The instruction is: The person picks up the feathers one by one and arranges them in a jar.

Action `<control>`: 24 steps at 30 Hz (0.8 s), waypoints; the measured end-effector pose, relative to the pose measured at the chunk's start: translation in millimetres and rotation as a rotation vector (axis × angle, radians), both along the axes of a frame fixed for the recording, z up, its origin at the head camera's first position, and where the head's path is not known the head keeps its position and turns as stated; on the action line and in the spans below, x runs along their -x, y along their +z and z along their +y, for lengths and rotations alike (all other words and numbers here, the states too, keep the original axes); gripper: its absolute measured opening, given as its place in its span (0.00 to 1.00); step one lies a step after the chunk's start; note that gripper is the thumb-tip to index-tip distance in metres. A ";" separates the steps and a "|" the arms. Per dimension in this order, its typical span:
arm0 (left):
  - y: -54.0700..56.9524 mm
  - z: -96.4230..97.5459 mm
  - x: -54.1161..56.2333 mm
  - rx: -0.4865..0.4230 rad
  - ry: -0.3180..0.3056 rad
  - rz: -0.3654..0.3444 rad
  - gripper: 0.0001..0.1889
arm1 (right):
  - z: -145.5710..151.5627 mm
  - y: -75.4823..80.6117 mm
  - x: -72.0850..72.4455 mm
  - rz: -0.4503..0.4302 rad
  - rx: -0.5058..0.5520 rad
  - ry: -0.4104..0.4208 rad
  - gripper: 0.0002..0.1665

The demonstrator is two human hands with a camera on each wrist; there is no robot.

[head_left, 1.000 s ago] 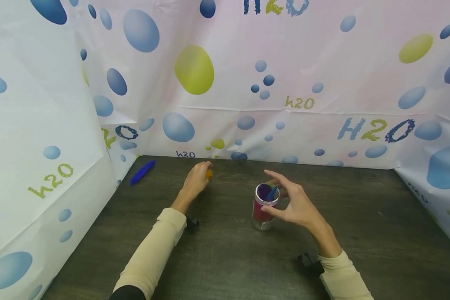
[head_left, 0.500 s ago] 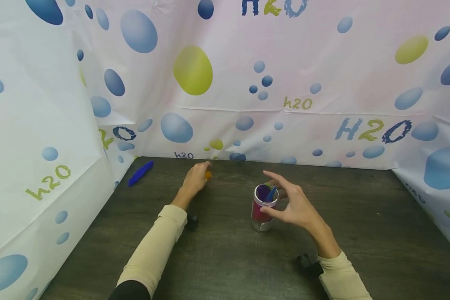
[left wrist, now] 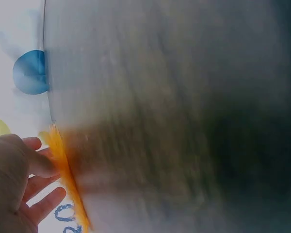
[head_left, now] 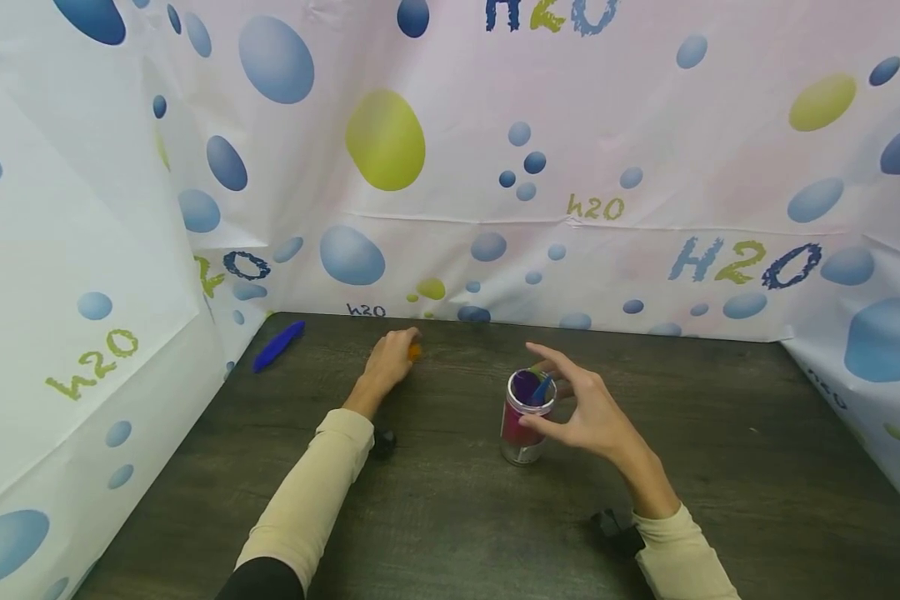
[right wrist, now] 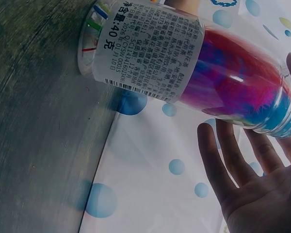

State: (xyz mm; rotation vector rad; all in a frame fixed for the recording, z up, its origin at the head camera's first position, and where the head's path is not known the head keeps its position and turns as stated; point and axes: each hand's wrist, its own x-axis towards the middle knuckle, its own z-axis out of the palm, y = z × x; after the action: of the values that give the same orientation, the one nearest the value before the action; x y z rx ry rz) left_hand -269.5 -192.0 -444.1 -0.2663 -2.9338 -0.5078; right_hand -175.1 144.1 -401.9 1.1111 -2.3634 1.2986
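Note:
At the back of the dark table, my left hand (head_left: 391, 360) has its fingertips curled at an orange feather (left wrist: 68, 177), pinching it close to the tabletop. Only a small bit of the feather shows past the fingers in the head view. My right hand (head_left: 591, 414) is spread in a C around a clear jar (head_left: 522, 433), thumb in front and some fingertips hidden behind it. The jar stands upright with its lid off; red, purple and blue feathers (right wrist: 233, 92) fill it beneath the neck, and a printed white label (right wrist: 148, 51) wraps its lower part.
A blue feather-shaped piece (head_left: 279, 346) lies on the table (head_left: 450, 525) at the back left. White sheeting (head_left: 615, 125) with blue and green spots walls in the back and both sides. Small coloured items (right wrist: 91, 34) show inside the jar's base.
Both hands stay nearly still, the left at the orange feather and the right around the jar. The head view shifts only slightly.

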 end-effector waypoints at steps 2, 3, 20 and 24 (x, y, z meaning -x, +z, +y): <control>-0.7 -1.2 -0.4 -0.004 0.007 -0.001 0.22 | 0.1 -0.4 0.0 -0.001 0.002 0.001 0.54; -0.8 -1.8 -0.3 -0.001 0.010 0.001 0.22 | 0.2 -0.4 0.1 -0.001 0.002 0.002 0.54; 7.9 -4.7 2.2 -0.108 0.019 -0.028 0.20 | -0.2 -0.7 2.2 -0.002 -0.003 -0.013 0.53; 11.6 -6.9 1.4 -0.270 -0.003 0.000 0.20 | 0.7 -1.5 3.8 0.002 0.001 -0.002 0.53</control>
State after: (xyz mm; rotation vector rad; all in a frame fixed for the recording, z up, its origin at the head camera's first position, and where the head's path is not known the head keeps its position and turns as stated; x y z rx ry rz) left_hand -270.9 -198.9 -432.5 -0.2357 -2.8202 -0.8925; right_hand -178.9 144.7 -403.3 1.1093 -2.3618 1.2973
